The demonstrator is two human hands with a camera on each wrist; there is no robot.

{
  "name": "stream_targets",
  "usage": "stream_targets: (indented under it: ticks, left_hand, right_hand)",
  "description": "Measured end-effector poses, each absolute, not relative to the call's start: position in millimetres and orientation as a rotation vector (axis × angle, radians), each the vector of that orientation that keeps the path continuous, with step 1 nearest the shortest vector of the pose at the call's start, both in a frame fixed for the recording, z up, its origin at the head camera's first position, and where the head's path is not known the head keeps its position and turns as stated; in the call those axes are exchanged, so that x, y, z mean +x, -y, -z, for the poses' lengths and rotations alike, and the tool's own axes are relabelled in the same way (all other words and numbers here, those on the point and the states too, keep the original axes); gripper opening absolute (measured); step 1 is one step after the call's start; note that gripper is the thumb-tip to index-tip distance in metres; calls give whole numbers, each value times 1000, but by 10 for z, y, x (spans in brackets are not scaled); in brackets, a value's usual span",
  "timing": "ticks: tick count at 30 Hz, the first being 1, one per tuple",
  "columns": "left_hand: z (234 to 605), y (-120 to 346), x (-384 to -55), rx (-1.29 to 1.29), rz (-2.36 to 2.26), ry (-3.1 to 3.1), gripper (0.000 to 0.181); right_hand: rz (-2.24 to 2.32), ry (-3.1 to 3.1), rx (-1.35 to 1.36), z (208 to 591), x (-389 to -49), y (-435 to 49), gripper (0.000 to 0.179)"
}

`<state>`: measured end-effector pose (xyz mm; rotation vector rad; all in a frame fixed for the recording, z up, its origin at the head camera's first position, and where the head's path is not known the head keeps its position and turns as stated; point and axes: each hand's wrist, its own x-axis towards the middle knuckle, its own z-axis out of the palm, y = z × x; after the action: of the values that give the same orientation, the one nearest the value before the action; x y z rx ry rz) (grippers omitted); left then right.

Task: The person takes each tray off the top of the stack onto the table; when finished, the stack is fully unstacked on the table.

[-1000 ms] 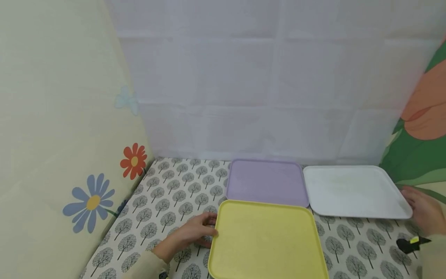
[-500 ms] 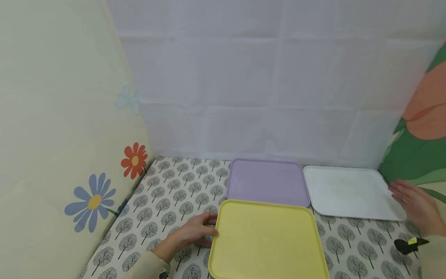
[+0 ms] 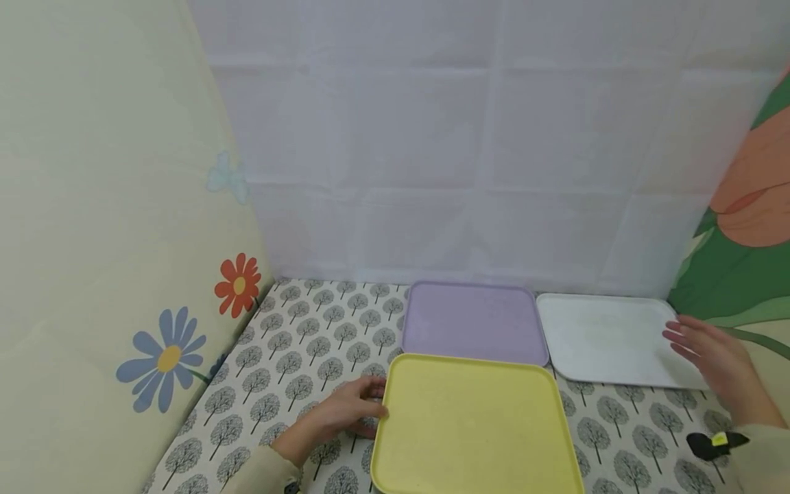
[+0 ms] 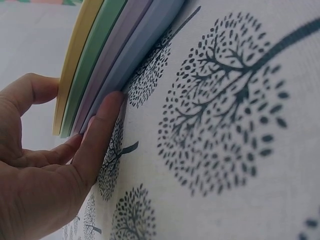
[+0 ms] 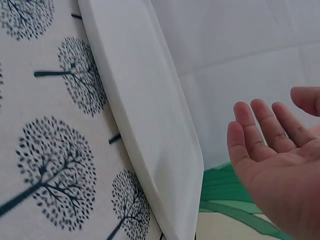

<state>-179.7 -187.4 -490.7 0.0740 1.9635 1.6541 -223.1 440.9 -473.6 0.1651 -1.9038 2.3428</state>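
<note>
A yellow tray (image 3: 475, 425) lies at the front of the table, top of a stack. In the left wrist view, green (image 4: 97, 45), purple (image 4: 117, 45) and blue trays (image 4: 140, 50) show below it. My left hand (image 3: 342, 412) grips the stack's left edge, thumb on the yellow rim and fingers low at the blue one. Behind it lies a separate purple tray (image 3: 472, 322), with a white tray (image 3: 617, 343) to its right. Over the white tray's right end, my right hand (image 3: 716, 357) is raised with fingers extended, holding nothing; the right wrist view shows it apart from the rim.
A cloth with printed trees (image 3: 333, 329) covers the table. A pale sheet (image 3: 395, 171) hangs along the back. Flower-patterned cloth (image 3: 123, 240) bounds the left side, and green and orange printed cloth (image 3: 753, 254) the right.
My right hand has let go of the white tray's right edge and moved up and left over it. The white tray's right end has lowered. The left hand stays at the stack.
</note>
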Motion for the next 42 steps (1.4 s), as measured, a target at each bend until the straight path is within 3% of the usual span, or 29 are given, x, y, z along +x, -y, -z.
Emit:
stream_targets:
  ticks: [12, 21, 28, 42]
  left_hand:
    - [4916, 1880, -1795, 100, -1660, -1965, 75]
    - [4895, 1871, -1794, 105, -1663, -1952, 74]
    - [4900, 1876, -1804, 95, -1650, -1966, 74]
    - [4892, 1895, -1817, 92, -1636, -1970, 76]
  right_hand:
    - [-2336, 2063, 226, 4586, -1993, -4037, 37]
    - [-2133, 2405, 40, 4578, -1809, -3760, 23]
    - [-1904, 2651, -122, 4593, -1667, -3520, 74]
    - [-1949, 2736, -304, 4648, -1443, -3073, 71]
